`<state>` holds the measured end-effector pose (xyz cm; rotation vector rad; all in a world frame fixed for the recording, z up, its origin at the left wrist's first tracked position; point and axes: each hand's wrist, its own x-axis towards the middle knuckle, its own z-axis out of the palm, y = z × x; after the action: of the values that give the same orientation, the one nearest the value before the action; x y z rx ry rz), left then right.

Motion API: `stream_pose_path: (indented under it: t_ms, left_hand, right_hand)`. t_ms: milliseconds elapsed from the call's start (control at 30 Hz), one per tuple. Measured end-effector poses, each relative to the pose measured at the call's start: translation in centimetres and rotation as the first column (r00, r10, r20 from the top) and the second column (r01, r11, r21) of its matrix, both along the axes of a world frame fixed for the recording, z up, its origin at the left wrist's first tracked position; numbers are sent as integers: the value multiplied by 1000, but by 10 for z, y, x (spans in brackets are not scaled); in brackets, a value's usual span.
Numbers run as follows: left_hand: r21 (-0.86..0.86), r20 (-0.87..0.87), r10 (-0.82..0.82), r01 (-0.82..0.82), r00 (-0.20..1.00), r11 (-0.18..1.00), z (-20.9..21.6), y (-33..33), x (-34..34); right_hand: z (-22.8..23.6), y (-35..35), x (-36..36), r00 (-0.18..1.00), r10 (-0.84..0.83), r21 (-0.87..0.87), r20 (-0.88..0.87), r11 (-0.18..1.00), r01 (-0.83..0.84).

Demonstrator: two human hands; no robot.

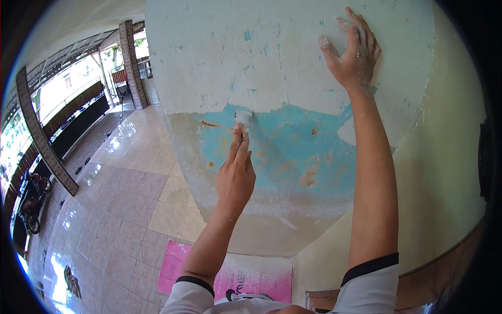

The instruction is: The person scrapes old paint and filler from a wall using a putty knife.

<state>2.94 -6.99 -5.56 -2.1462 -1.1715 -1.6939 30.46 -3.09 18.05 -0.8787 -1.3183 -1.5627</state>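
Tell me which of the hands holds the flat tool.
The left hand, fingers on the flat tool at the blue patch; the right hand, higher, is empty and spread on the wall.

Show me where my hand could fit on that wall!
There's room on the wall between the white-smeared tool and the right hand, and on the blue patch between the left hand and right forearm. It's crowded at the tool, where the left hand grips.
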Motion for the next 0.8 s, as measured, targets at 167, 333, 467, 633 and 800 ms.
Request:
stream_pose_path:
  t_ms: [167, 333, 467, 633, 800]
  left_hand:
    - [42, 3, -1, 1, 1000, 999, -11, 2, 4]
    - [-80, 80, -35, 42, 996, 996, 2, -1, 9]
    - [-96, 64, -28, 34, 998, 995, 6, -5, 10]
    - [-112, 89, -42, 52, 995, 992, -5, -7, 11]
    - [-101, 126, -65, 78, 990, 992, 5, -7, 23]
  right_hand:
    - [-1, 0, 1, 1000, 10, 1, 10, 1000, -10]
    - [-4, -2, -10, 999, 5, -60, -53, 998, -9]
    - [0, -8, -9, 997, 26, -90, -72, 995, -32]
    - [-2, -2, -14, 998, 3, -74, -70, 997, -8]
    - [-3, -6, -8, 998, 26, -73, -63, 997, -31]
